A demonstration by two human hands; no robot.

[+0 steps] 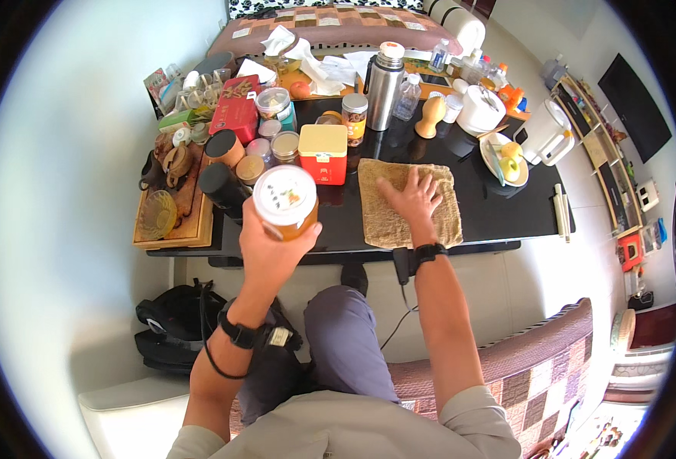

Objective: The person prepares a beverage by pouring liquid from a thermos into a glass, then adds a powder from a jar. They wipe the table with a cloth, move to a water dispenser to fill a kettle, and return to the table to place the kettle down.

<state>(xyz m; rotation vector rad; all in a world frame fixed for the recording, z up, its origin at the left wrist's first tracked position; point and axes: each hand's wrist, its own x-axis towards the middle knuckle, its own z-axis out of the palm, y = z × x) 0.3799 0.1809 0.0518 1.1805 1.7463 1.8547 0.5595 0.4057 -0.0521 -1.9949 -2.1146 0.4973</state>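
My left hand (272, 246) grips a jar (285, 195) with a white printed lid and amber contents, held up over the table's front edge. Flat on a tan towel (375, 201) lies my right hand (413, 198), its fingers spread and nothing in its grasp. The towel is spread on the glossy black table (338, 221), its near edge at the table's front. Just beyond the jar stands a red tea tin (322, 166) with a gold lid. A black cylindrical bottle (221, 189) is to the left of the held jar, partly hidden by my left hand.
Behind the towel stand a steel thermos (384, 92), a clear plastic bottle (408, 98) and a wooden gourd-shaped object (430, 117). A plate of fruit (505, 160) and a white kettle (544, 132) are at right. A wooden tea tray (192, 221) with teaware occupies the left end.
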